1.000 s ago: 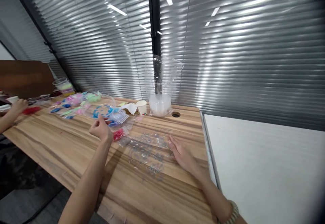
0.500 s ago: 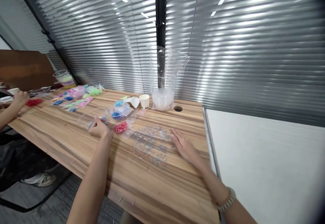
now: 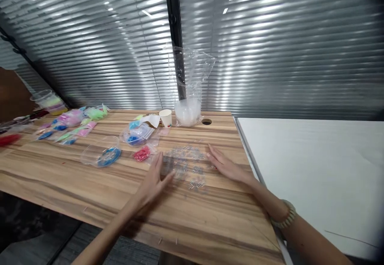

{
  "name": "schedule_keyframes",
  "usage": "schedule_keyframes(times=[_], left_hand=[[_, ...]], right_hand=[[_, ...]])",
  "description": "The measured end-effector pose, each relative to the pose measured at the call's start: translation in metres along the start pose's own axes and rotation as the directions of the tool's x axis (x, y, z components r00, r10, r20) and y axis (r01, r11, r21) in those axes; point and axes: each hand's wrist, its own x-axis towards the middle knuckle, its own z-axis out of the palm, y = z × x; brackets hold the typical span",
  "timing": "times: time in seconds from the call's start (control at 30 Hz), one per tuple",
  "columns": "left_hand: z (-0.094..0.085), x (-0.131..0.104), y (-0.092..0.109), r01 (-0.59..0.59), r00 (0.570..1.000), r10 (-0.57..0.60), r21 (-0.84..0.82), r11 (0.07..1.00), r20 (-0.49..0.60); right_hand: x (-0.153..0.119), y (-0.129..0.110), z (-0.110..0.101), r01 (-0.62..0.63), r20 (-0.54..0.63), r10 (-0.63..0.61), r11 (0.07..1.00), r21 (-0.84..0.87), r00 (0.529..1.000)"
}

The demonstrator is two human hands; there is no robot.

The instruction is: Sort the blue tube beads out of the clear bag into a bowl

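Small clear, thin pieces lie spread on the wooden table. Beside their left edge is my left hand, slightly blurred, with thumb and fingers apart and nothing held. My right hand rests at their right side, fingers stretched out, holding nothing. A bag of red pieces lies just beyond my left hand. Farther left, a clear round container stands with a ring of blue material at its side.
A clear tub in a plastic bag and a paper cup stand at the back. Coloured packets lie at the left, near stacked tubs. A white surface adjoins the table's right side.
My left hand has let go of the blue material and moved right to the clear pieces, opening. The view has turned right, and the other person's hand has left it.
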Motion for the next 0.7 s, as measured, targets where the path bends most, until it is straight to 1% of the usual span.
schedule_keyframes(times=[0.03, 0.07, 0.1, 0.17, 0.27, 0.37, 0.47, 0.57, 0.63, 0.7], left_hand=[[0.003, -0.012, 0.000, -0.057, 0.996, 0.049, 0.098, 0.994, 0.080], [0.006, -0.021, -0.001, -0.115, 0.987, 0.093, 0.173, 0.978, 0.132], [0.010, -0.027, -0.002, -0.167, 0.978, 0.129, 0.236, 0.957, 0.165], [0.017, -0.026, -0.006, -0.225, 0.968, 0.172, 0.324, 0.919, 0.183], [0.030, -0.008, -0.009, -0.224, 0.972, 0.177, 0.385, 0.895, 0.154], [0.041, 0.015, -0.007, -0.188, 0.980, 0.147, 0.393, 0.900, 0.133], [0.050, 0.033, -0.002, -0.188, 0.977, 0.135, 0.364, 0.912, 0.166], [0.056, 0.047, 0.002, -0.228, 0.966, 0.174, 0.312, 0.922, 0.191], [0.060, 0.056, 0.002, -0.211, 0.973, 0.171, 0.306, 0.928, 0.153], [0.062, 0.065, 0.002, -0.126, 0.991, 0.103, 0.334, 0.934, 0.086]], right_hand=[[-0.001, 0.000, 0.003, -0.017, 0.025, 0.018, 0.999, -0.041, 1.000], [-0.002, 0.001, 0.006, -0.024, 0.034, 0.027, 0.996, -0.082, 0.999], [-0.003, 0.001, 0.009, -0.023, 0.024, 0.026, 0.993, -0.119, 0.999], [-0.003, 0.000, 0.017, 0.005, -0.032, -0.012, 0.981, -0.193, 0.999], [0.000, 0.000, 0.025, 0.063, -0.113, -0.100, 0.954, -0.292, 0.989], [0.004, 0.001, 0.026, 0.085, -0.123, -0.134, 0.938, -0.336, 0.983], [0.012, 0.003, 0.023, 0.064, -0.108, -0.107, 0.938, -0.342, 0.988], [0.026, 0.006, 0.019, 0.030, -0.114, -0.071, 0.945, -0.325, 0.991], [0.038, 0.008, 0.017, -0.003, -0.120, -0.036, 0.951, -0.310, 0.992], [0.052, 0.009, 0.014, -0.036, -0.159, -0.013, 0.953, -0.302, 0.987]])
